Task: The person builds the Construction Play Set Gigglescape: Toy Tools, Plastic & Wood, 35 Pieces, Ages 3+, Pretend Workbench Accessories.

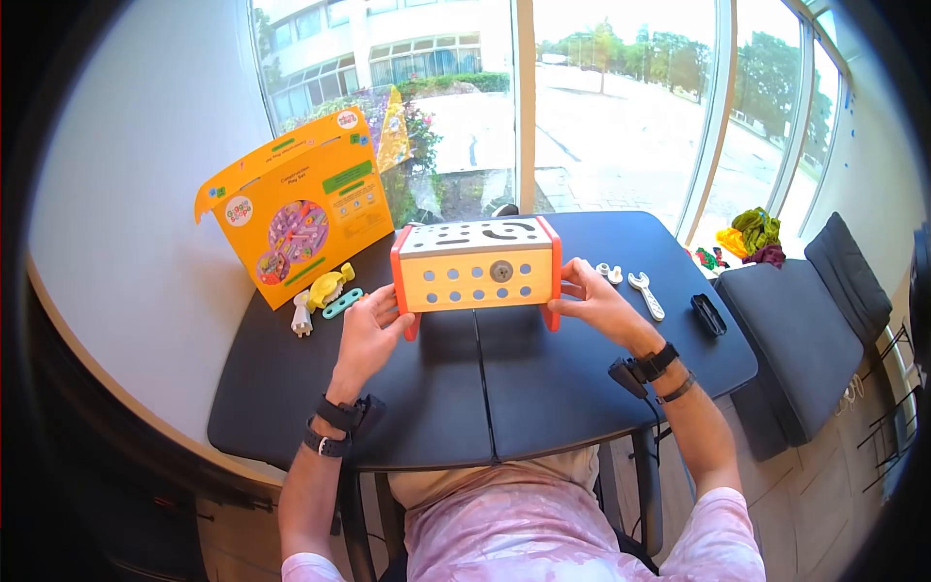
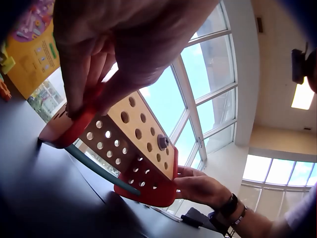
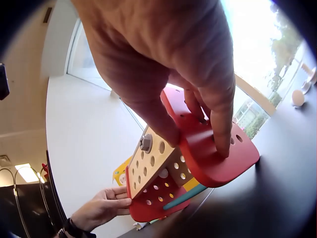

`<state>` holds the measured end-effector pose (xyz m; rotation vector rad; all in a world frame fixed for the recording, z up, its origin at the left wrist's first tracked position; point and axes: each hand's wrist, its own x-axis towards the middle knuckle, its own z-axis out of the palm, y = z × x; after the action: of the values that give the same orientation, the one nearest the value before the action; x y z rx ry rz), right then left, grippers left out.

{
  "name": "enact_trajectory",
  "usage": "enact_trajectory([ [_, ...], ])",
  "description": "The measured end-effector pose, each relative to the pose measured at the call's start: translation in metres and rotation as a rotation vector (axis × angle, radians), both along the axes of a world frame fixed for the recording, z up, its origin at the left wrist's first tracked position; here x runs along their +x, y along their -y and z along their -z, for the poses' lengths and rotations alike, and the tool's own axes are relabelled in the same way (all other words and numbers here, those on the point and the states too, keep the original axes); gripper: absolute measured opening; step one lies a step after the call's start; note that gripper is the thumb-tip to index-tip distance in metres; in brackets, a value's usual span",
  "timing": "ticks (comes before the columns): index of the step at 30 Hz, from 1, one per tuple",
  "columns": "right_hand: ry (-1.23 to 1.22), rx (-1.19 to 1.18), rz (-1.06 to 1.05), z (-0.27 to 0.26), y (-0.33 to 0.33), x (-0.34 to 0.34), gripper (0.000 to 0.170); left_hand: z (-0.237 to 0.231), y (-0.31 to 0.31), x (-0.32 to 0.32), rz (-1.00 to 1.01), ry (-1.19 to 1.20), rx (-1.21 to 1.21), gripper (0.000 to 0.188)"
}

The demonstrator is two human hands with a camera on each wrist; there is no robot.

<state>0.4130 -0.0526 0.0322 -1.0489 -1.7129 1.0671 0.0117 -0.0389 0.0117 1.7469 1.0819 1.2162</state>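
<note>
A wooden toy workbench [image 1: 441, 288] with red end panels and rows of holes stands over the table's middle, tilted in both wrist views. My left hand [image 1: 367, 337] grips its left red panel, thumb on one side and fingers on the other. On the opposite end, my right hand [image 1: 609, 308] holds the right red panel [image 3: 225, 166] near its lower front corner. A grey bolt head [image 1: 501, 272] sits in a hole of the pale front board. Slots and holes mark the grey top. Underneath, a teal bar [image 2: 101, 171] spans between the end panels.
An orange cardboard box [image 1: 359, 218] stands at the back left. Before it lie a yellow toy piece [image 1: 328, 290], a teal strip [image 1: 342, 303] and a white piece [image 1: 302, 315]. To the right are small white pieces [image 1: 615, 275], a toy wrench [image 1: 647, 296] and a black case [image 1: 709, 316].
</note>
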Motion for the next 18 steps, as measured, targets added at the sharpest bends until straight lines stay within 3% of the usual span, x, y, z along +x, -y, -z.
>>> enact_trajectory([
  [5,0.123,0.038,0.079,0.014,-0.008,-0.003,0.036,0.011,-0.006,0.000,-0.052,-0.151,-0.032,0.046],
  [8,0.064,0.048,0.046,0.018,-0.011,-0.003,0.034,0.004,-0.002,0.002,-0.060,-0.171,-0.021,0.043],
  [18,0.115,0.055,0.048,0.016,-0.011,0.001,0.036,-0.020,0.003,0.002,-0.078,-0.377,-0.070,0.051],
])
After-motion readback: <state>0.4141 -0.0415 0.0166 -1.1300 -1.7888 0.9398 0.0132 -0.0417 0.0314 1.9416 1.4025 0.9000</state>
